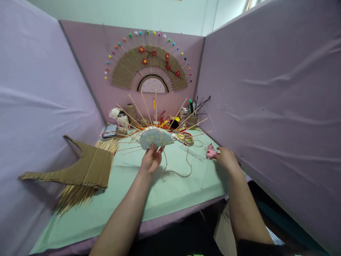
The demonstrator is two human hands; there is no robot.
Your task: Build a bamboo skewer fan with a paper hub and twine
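My left hand grips a pale half-round piece by its lower edge and lifts it above the table. Thin wooden sticks fan out from the piece's curved side. At the right, the fingers of my right hand close on the edge of a small pink tool, apparently a glue gun, low at the tabletop. Beige cord curls across the table below and right of the half-round piece. A clear ruler lies between the cord and the pink tool.
A cut cardboard piece rests over a bundle of thin sticks at the left. Jars, a cord cone and a pot of pens and twigs line the back. A decorated fan hangs behind; fabric partitions enclose the table.
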